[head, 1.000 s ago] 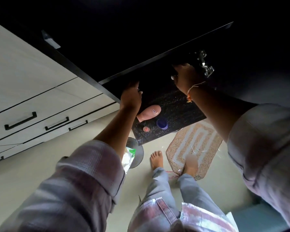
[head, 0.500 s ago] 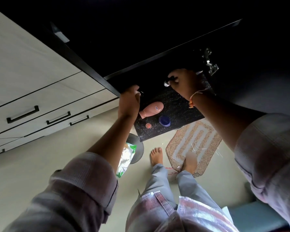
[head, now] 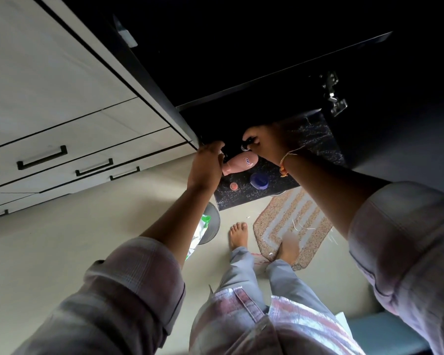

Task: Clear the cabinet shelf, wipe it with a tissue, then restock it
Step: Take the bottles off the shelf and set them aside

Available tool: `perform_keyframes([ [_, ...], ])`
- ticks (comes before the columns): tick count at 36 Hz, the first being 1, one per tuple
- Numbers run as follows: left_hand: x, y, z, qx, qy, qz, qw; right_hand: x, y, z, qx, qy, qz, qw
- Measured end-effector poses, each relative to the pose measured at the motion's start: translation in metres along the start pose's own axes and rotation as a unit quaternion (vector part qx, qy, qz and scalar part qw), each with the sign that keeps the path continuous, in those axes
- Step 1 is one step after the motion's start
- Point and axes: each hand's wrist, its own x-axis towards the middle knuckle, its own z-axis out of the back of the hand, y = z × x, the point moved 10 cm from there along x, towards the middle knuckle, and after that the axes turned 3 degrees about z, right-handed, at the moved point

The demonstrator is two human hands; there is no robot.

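Fingers of the right hand (head: pixel 264 142) curled, pinching a small dark item (head: pixel 245 147) with a pale ring. Too dim to say what the item is. Left hand (head: pixel 207 165) fingers also curled, tips at the lower corner of the dark cabinet frame. Cannot tell if they hold anything.

Nearest: rolled checked sleeves on both forearms, bare wrists past them. Orange thread band (head: pixel 283 165) on the right wrist.

Both hands are raised side by side, close but apart, at the cabinet opening. Just below them is a black speckled slab (head: pixel 241 201). Pink bottle (head: pixel 239 162) lies on its side on the slab, narrow end toward the left hand and just beside it. Blue round lid (head: pixel 259 181) sits near the bottle, under the right wrist. Small orange cap (head: pixel 233 186) sits left of the blue lid, apart from it.

Cabinet shelf (head: pixel 280 72) is above the hands, seen from underneath as a thin pale edge crossing the dark interior. Contents lost in shadow. Metal hinge (head: pixel 333 96) sits on the right side of the opening.

Left side: pale drawer fronts (head: pixel 62 139) with black bar handles.

Farthest, on the floor: two bare feet, woven mat (head: pixel 292 226) under the right foot. Green-white packet (head: pixel 198 234) is partly hidden by the left forearm.
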Motion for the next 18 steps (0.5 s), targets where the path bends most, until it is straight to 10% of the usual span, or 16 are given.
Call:
perform_keyframes([
  [18,-0.0034,-0.0007,0.0037,-0.037,0.008,0.03,0.999,-0.0015,0.0029,-0.0015,-0.012,0.021,-0.017,1.0],
])
